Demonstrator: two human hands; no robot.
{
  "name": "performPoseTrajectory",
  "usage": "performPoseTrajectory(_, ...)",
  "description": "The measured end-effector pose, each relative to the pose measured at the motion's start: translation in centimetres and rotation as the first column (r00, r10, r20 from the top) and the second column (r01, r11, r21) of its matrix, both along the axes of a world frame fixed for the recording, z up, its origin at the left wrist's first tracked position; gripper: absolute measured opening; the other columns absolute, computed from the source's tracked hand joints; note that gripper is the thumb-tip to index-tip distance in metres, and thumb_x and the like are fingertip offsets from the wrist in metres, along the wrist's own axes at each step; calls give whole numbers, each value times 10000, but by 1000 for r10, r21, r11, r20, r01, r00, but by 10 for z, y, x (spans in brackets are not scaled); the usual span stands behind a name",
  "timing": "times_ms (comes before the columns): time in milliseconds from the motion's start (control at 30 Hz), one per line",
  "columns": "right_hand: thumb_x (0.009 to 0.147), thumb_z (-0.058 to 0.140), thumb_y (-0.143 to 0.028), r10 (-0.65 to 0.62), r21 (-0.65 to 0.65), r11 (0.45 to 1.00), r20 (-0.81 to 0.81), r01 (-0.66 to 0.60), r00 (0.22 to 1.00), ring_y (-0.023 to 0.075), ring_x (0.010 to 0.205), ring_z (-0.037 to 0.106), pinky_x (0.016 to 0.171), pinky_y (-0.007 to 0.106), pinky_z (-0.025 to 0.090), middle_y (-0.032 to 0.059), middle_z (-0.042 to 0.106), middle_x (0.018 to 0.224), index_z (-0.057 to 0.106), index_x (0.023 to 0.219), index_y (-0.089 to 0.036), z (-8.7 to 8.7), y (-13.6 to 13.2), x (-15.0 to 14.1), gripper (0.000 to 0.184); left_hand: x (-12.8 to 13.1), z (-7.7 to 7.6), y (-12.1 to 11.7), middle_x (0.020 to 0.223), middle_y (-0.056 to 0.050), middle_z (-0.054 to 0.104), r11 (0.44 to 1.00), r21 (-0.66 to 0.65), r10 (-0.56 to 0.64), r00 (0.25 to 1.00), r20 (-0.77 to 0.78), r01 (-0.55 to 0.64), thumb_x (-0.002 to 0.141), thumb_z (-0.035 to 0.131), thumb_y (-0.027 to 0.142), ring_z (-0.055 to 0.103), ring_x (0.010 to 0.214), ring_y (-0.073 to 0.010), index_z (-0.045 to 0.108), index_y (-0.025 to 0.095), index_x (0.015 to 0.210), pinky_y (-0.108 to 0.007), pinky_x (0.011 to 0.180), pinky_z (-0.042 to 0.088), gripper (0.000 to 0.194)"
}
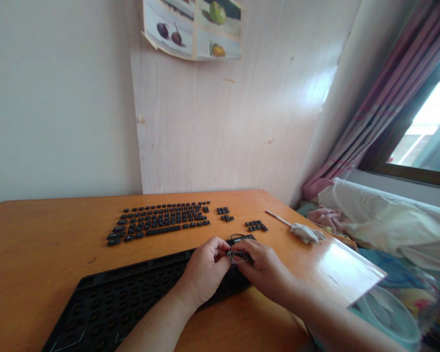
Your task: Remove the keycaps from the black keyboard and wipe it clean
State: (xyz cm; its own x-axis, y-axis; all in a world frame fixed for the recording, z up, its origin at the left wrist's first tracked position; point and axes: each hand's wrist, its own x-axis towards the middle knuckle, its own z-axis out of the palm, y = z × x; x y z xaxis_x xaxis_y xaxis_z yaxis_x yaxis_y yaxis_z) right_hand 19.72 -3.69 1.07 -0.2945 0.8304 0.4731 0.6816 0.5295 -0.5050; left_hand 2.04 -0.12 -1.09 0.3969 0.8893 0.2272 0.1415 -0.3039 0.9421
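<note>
A black keyboard with its keycaps off lies at an angle on the table, open key sockets facing up. Over its right end my two hands meet. My left hand is closed, thumb and forefinger pinching the left end of a thin bent metal wire. In my right hand, also closed, is a small black piece at the wire's other end; fingers hide most of it. Behind the keyboard, loose black keycaps are laid out in rows, with smaller keycap groups to the right.
A stick with a whitish cloth lies on the wooden table, right of the keycaps. Nearer the right edge is a shiny clear sheet. Beyond that edge are a plastic tub and bedding. A wall stands behind the table.
</note>
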Motion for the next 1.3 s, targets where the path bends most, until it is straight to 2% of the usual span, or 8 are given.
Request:
performPoseTrajectory(167,850,591,-175,-9,16,1000,70,8,997,178,839,622,747,276,449,43,685,922,663,1022,-210,-4,-1,1,189,0,4,-2,867,-41,740,997,-68,-22,999,29,23,798,647,272,679,817,-178,593,181,950,-266,752,485,186)
performPoseTrajectory(333,859,602,-226,-33,-2,999,8,33,999,157,807,627,727,254,446,28,695,902,674,990,-203,-3,6,12,151,0,8,-4,858,-52,743,994,-107,-18,999,46,23,810,600,249,682,808,-188,550,176,1015,-281,746,482,223)
performPoseTrajectory(500,841,613,-288,-229,-41,973,-46,228,972,136,636,563,586,239,393,-2,649,721,702,1000,-181,1,31,49,211,-2,3,-2,887,-57,741,998,-63,21,1000,-13,-21,825,549,238,683,815,-198,531,181,1065,-313,782,485,247)
performPoseTrajectory(567,843,600,-311,-263,-75,962,-15,262,965,132,595,530,547,239,359,-11,621,681,711,1012,-177,1,42,67,243,-2,0,-1,872,-55,737,999,-48,18,1000,-25,-19,838,541,258,680,811,-201,529,183,1064,-316,777,485,239)
performPoseTrajectory(733,847,564,-353,-329,-103,935,103,339,939,138,560,511,514,244,313,-10,621,656,715,967,-172,-14,62,99,265,-3,0,-1,875,-55,732,998,-52,21,999,-45,-23,845,539,286,677,806,-204,525,186,1063,-319,772,485,240)
performPoseTrajectory(1000,854,539,-343,-314,-141,930,173,340,933,182,716,623,627,245,404,27,722,819,717,960,-202,-41,80,110,250,-3,8,-4,918,-80,731,994,-108,29,998,-62,-35,829,557,316,683,836,-214,523,177,1057,-331,808,482,269)
performPoseTrajectory(1300,864,549,-330,-317,-141,925,228,353,921,220,841,673,736,282,454,57,751,942,715,1053,-220,-46,84,110,274,-5,6,-4,959,-70,734,995,-93,30,994,-108,-40,838,541,303,679,885,-211,525,193,1073,-339,858,470,260)
